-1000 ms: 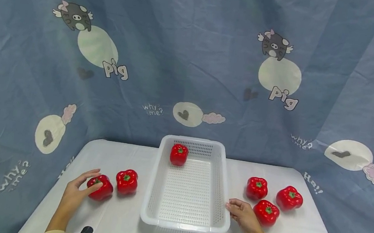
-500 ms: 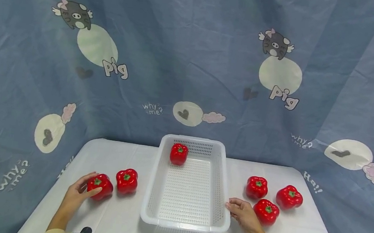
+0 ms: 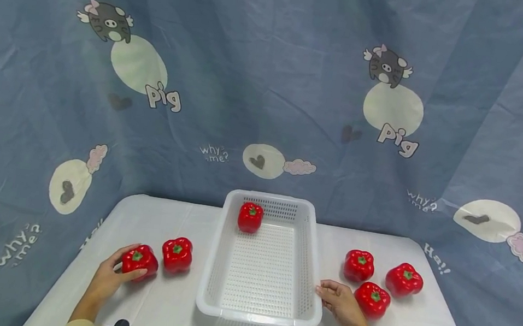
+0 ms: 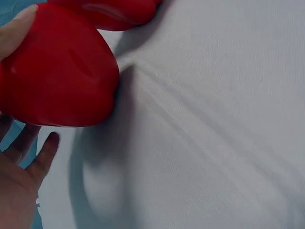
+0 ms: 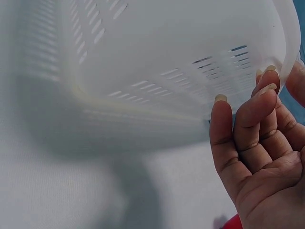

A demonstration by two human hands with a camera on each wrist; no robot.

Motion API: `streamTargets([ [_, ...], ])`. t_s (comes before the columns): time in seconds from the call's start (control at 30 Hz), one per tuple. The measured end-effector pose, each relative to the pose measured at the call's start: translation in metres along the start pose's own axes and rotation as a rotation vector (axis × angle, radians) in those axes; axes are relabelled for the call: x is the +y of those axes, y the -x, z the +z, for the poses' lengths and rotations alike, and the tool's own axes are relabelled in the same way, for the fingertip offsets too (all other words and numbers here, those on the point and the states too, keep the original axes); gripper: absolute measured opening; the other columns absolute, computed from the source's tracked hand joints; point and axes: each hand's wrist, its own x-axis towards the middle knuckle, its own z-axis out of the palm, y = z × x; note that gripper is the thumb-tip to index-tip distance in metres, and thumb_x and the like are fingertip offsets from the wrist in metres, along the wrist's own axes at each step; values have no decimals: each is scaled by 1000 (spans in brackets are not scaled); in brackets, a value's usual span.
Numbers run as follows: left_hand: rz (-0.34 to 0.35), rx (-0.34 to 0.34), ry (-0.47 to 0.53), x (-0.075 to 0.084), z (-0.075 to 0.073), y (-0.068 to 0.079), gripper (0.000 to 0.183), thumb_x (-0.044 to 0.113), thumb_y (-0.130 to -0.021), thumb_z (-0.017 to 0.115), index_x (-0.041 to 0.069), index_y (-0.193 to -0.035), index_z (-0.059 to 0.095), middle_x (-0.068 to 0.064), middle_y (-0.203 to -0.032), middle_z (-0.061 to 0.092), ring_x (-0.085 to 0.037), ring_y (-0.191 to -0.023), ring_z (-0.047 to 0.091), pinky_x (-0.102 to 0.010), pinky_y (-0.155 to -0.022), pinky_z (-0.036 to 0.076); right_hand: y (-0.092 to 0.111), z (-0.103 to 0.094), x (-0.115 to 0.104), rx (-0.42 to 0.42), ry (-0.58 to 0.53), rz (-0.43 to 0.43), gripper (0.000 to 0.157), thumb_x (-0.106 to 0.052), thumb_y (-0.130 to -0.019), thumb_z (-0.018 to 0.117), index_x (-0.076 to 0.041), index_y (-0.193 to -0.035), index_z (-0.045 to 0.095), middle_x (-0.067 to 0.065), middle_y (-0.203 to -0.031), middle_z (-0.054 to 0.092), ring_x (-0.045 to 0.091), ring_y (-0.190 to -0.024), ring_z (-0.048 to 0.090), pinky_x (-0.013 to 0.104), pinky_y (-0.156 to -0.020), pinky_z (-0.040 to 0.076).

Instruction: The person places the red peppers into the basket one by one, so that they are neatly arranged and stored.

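At the left, my left hand (image 3: 106,275) holds a red bell pepper (image 3: 141,261), thumb on its near side and fingers round its far side. Close up, that pepper (image 4: 57,71) covers part of the fingers in the left wrist view. A second red bell pepper (image 3: 177,254) sits just right of it. My right hand (image 3: 341,304) grips the right side of a white plastic basket (image 3: 257,317). In the right wrist view the thumb lies over the rim while the curled fingers (image 5: 255,110) meet the slotted outer wall. One red bell pepper (image 3: 250,217) lies in the basket's back left corner.
Right of the basket are three more red bell peppers, the nearest pepper (image 3: 372,300) close beside my right hand. Everything stands on a white-covered table (image 3: 172,316). A blue printed curtain (image 3: 273,76) hangs right behind the table's back edge.
My left hand's fingers and thumb have closed in from around the left pepper to hold it. The right hand stays at the basket's side, and the basket has not moved.
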Motion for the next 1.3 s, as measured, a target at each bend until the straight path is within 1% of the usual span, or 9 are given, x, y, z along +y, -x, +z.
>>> streamTargets([
  [0.1,-4,-6,-46,0,-1,0,92,41,-78,79,11,-150,29,-27,-153,20,-51,-136,17,-66,-103,27,-1,1,1,8,3,1,45,-27,-90,69,6,-119,60,15,-112,68,21,-90,65,26,-83,53],
  [0.23,2,-13,-84,1,-3,-1,93,43,-77,78,11,-149,29,-28,-152,20,-52,-136,17,-68,-103,26,-1,0,1,9,-1,-3,45,-27,-90,68,7,-119,59,16,-112,68,21,-90,65,26,-84,54],
  [0.4,-12,-7,-125,2,-4,-1,92,40,-78,79,11,-150,28,-30,-151,20,-53,-135,17,-70,-101,25,0,1,1,-1,-9,-5,44,-26,-91,68,7,-118,59,15,-111,69,20,-89,65,25,-83,54],
  [0.53,-16,0,-157,3,-2,0,92,37,-78,79,9,-149,28,-31,-149,22,-53,-134,18,-70,-99,27,1,0,2,-10,-23,-13,42,-23,-92,66,9,-117,58,16,-108,69,19,-88,65,25,-81,54],
  [0.67,-21,6,-170,6,0,2,93,37,-78,79,8,-149,28,-31,-148,23,-54,-134,18,-70,-99,28,1,0,3,-16,-38,-11,39,-22,-92,66,8,-116,59,15,-106,70,19,-89,67,27,-82,55],
  [0.73,-5,13,-173,8,-2,5,92,37,-78,79,8,-149,28,-30,-149,23,-53,-134,19,-69,-99,29,0,0,3,-14,-40,-7,39,-22,-92,66,7,-116,60,14,-107,70,20,-90,67,28,-82,55],
  [0.9,59,22,-182,14,-8,10,91,35,-78,79,8,-149,29,-27,-149,25,-50,-135,21,-66,-101,31,-1,1,2,4,-33,-8,43,-26,-90,68,6,-119,59,16,-112,68,21,-92,66,28,-84,54],
  [1.1,60,9,-212,26,-16,16,93,37,-77,80,7,-149,29,-28,-148,25,-50,-134,22,-62,-100,35,-2,1,4,5,-36,-6,46,-27,-91,67,7,-120,58,15,-114,68,22,-94,67,27,-85,54],
  [1.3,105,-15,-235,44,-22,25,93,40,-76,80,7,-148,31,-27,-148,28,-49,-133,26,-60,-101,36,-2,1,5,8,-38,-8,47,-28,-90,68,7,-120,58,16,-114,67,22,-94,67,27,-85,54],
])
